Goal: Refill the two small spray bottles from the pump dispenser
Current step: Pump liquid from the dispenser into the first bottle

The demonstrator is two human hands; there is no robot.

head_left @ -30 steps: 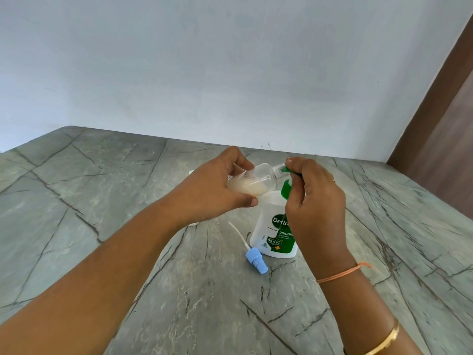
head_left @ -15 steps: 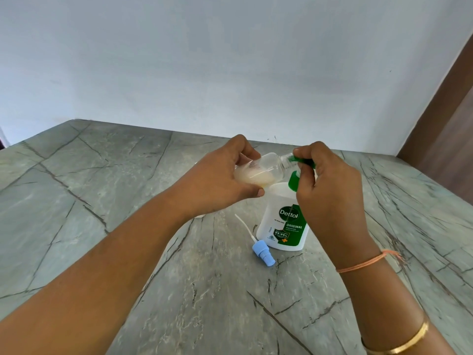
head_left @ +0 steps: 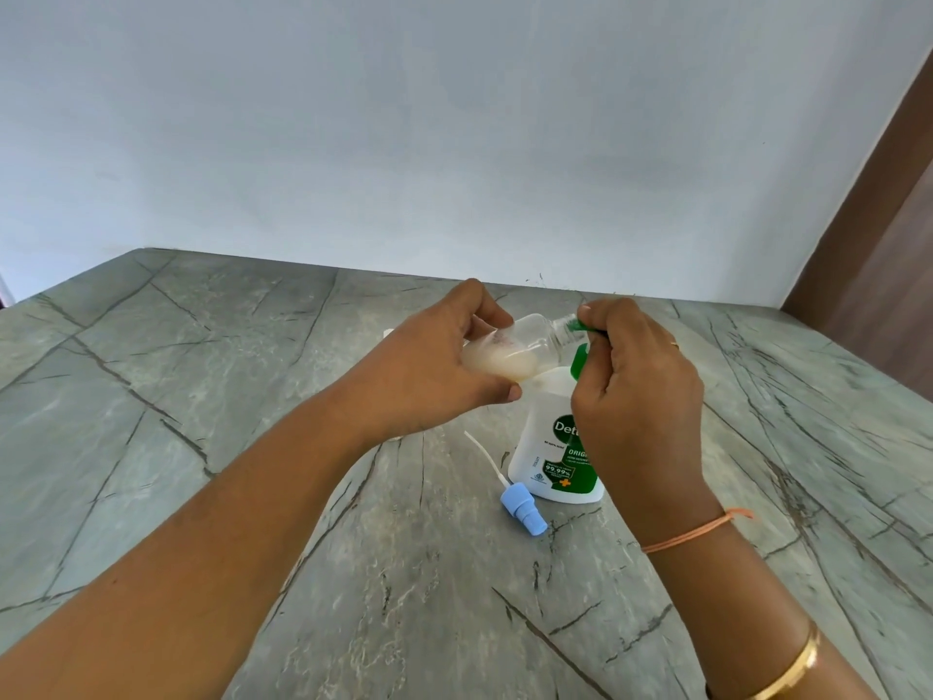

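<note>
Nearest, on the right forearm, sit a gold bangle (head_left: 792, 669) and an orange thread (head_left: 691, 533) at the wrist. Beyond them a blue spray cap (head_left: 522, 512) with its white tube lies on its side on the table (head_left: 252, 396), just beside the pump dispenser (head_left: 548, 447). The dispenser stands upright; its white and green label reads "Det", then "ORIG" and "99.99%", the rest hidden by the right hand (head_left: 636, 396). That hand's fingers are curled round the green pump head. The left hand (head_left: 429, 366) grips the small spray bottle (head_left: 525, 346), clear and tilted almost flat above the dispenser, with its open neck at the pump's spout and cloudy pale liquid pooled at its base. The table is grey-green stone with dark veins. Behind it rises a plain pale wall (head_left: 454, 144), with a brown panel (head_left: 878, 234) at the right.
</note>
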